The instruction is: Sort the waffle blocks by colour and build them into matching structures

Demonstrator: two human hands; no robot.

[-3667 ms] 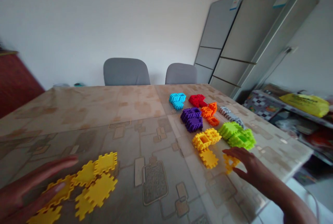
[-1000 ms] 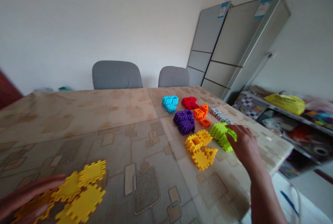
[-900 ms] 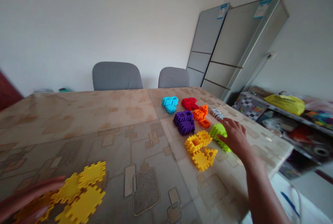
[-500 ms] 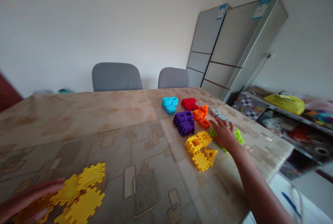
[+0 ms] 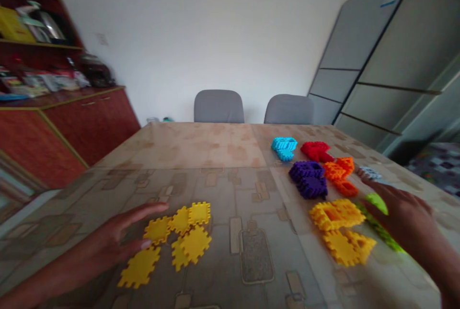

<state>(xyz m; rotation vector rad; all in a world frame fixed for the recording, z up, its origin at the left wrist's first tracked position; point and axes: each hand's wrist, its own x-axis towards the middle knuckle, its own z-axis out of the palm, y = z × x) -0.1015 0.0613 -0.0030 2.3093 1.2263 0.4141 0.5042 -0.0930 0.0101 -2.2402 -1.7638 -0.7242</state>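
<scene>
My left hand (image 5: 124, 234) is open above the near left of the table, thumb and fingers apart. Beside and under its fingertips lie several flat yellow interlocking toy tiles with notched edges (image 5: 196, 243), some overlapping. My right hand (image 5: 402, 208) reaches over light green interlocking pieces (image 5: 384, 230) at the right and partly covers them. Its thumb and fingers look spread, with green showing between them. Just beyond its fingertips are pale grey pieces (image 5: 368, 173). Deeper yellow pieces (image 5: 338, 215) form a group left of that hand.
Purple (image 5: 309, 179), orange (image 5: 339, 175), red (image 5: 316, 151) and light blue (image 5: 283, 147) piece groups stand farther back on the patterned tablecloth (image 5: 230, 189). Two grey chairs (image 5: 218, 106) are behind the table. A red-brown cabinet (image 5: 104, 117) stands left, a grey refrigerator (image 5: 391, 60) right.
My view has swung left, bringing the cabinet in. My left hand now shows more fully, its fingers spread beside the yellow tiles. My right hand stays over the green pieces.
</scene>
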